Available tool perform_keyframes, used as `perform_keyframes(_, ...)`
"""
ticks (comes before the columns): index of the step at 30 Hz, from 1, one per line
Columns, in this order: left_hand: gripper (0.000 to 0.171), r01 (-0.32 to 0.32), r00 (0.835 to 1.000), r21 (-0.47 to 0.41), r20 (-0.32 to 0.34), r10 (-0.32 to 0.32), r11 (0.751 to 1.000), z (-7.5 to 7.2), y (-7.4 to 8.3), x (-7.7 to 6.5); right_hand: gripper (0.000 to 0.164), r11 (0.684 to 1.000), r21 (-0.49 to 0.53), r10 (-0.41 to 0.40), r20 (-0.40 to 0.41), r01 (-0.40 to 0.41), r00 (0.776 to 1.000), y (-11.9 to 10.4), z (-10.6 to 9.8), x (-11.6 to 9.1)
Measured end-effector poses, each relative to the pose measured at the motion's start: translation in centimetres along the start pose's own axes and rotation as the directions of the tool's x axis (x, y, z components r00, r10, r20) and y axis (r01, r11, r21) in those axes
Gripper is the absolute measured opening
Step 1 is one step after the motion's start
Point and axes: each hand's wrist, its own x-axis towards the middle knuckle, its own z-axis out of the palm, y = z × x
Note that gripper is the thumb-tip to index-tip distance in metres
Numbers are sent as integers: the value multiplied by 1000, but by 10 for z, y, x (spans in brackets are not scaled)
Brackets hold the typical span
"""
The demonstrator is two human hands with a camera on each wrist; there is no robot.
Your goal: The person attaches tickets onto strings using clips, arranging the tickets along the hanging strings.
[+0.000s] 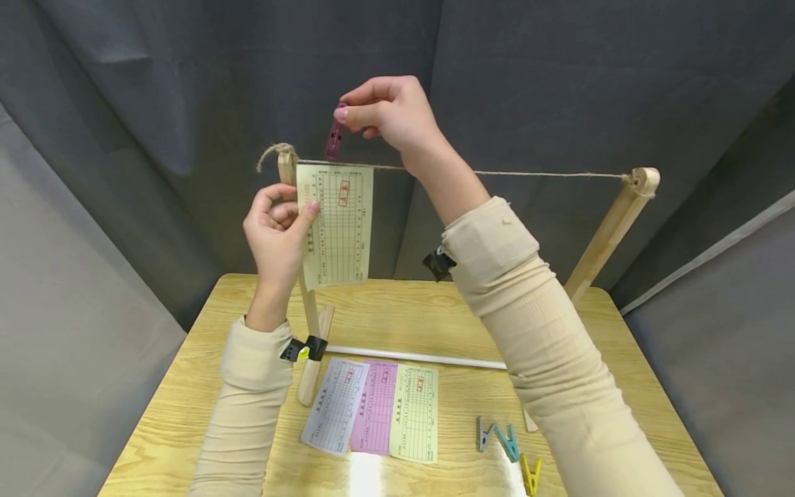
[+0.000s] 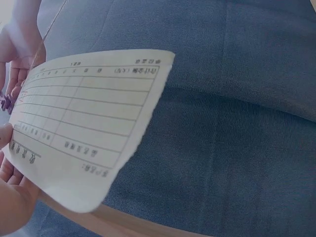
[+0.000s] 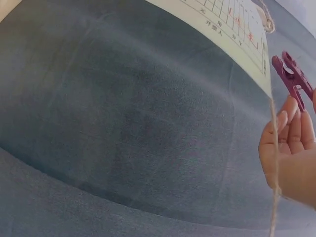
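In the head view I see a yellow wood-grain table (image 1: 404, 317), with dark grey fabric curtains (image 1: 546, 90) behind it. The left hand (image 1: 276, 231) is raised and pinches a pale yellow-green printed paper slip (image 1: 340, 241) by its left side, its top edge at a thin brown twine (image 1: 546, 173). The right hand (image 1: 400, 114), higher, pinches a purple plastic clothespin (image 1: 334, 141) just above this edge.

In the left wrist view, the slip hangs slanted before the curtain.

In the right wrist view, the clothespin's tips stand slightly apart.
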Motion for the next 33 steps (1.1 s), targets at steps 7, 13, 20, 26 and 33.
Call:
perform_keyframes(7,25,3,1000,7,4,-3,1000,0,-1,0,8,1000,7,18,-54,-18,998,2,-1,3)
perform_keyframes(13,24,-9,1000,16,8,9,1000,0,-1,-1,9,998,-55,26,-29,-28,999,2,6,3)
perform_keyframes(20,23,-12,1000,0,8,12,1000,1,0,0,6,994,-110,23,9,-22,1000,3,10,2)
perform_keyframes(26,24,-6,1000,-2,6,6,1000,1,0,1,7,988,-152,41,26,-37,999,4,11,0)
perform_keyframes(33,23,-8,1000,3,4,8,1000,1,0,1,11,978,-205,56,53,-45,997,4,12,-3)
